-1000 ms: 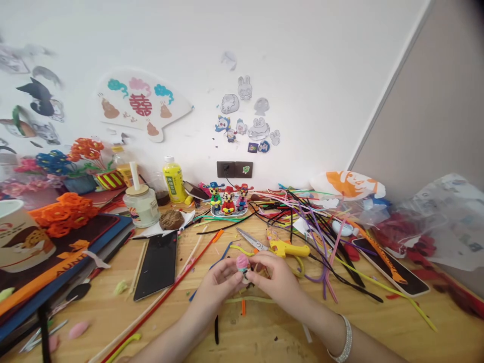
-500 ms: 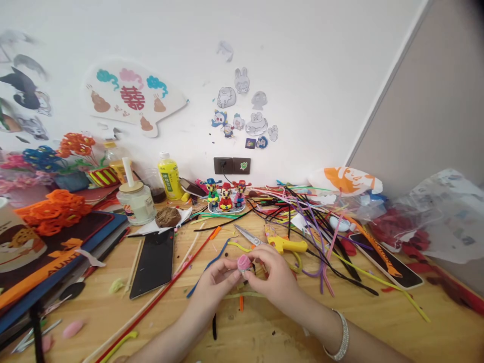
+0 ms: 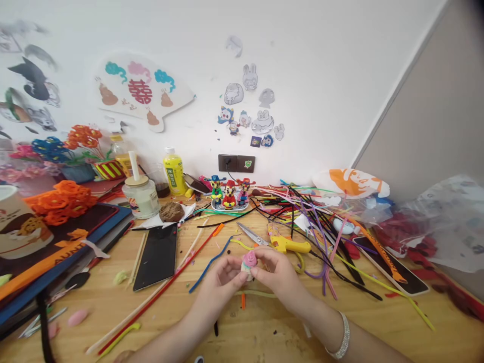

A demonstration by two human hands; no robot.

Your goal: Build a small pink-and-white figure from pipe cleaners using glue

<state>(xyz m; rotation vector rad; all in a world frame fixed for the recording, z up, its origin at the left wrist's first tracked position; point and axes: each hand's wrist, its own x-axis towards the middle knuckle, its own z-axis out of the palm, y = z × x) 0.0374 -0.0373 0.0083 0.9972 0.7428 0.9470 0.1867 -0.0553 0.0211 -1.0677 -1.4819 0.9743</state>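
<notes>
1. Taking twelve o'clock as straight toward the wall, the small pink-topped piece (image 3: 249,260) sits between the person's two hands, above the bench (image 3: 170,317), its pink part facing twelve and its pale part facing six.

2. The left hand (image 3: 223,279) lies at eight o'clock from it. Thumb and forefinger are drawn in on the piece, with the other fingers loosely curled behind.

3. The right hand (image 3: 277,274) lies at about four o'clock, its thumb and fingertips pinching the opposite side. Neither hand is nearer; both touch the piece, and the gap between them is just its width.

4. The longer axis appears to run roughly from twelve to six, leaning a little toward one. How far it tips toward the camera I cannot tell, and the fingers cover part of its lower end.

5. From the piece, the scissors (image 3: 253,234) lie at twelve o'clock, just beyond the fingers, with the blades pointing toward ten or eleven. The yellow glue gun (image 3: 289,245) rests near two, close to the right hand.

6. A blue strip (image 3: 209,265) lies at nine, beyond the left hand, running from one to seven. A short orange bit (image 3: 243,301) lies at six, nearer the person.

7. Farther off toward eleven stand three small figures (image 3: 229,194), well apart from both hands.
</notes>
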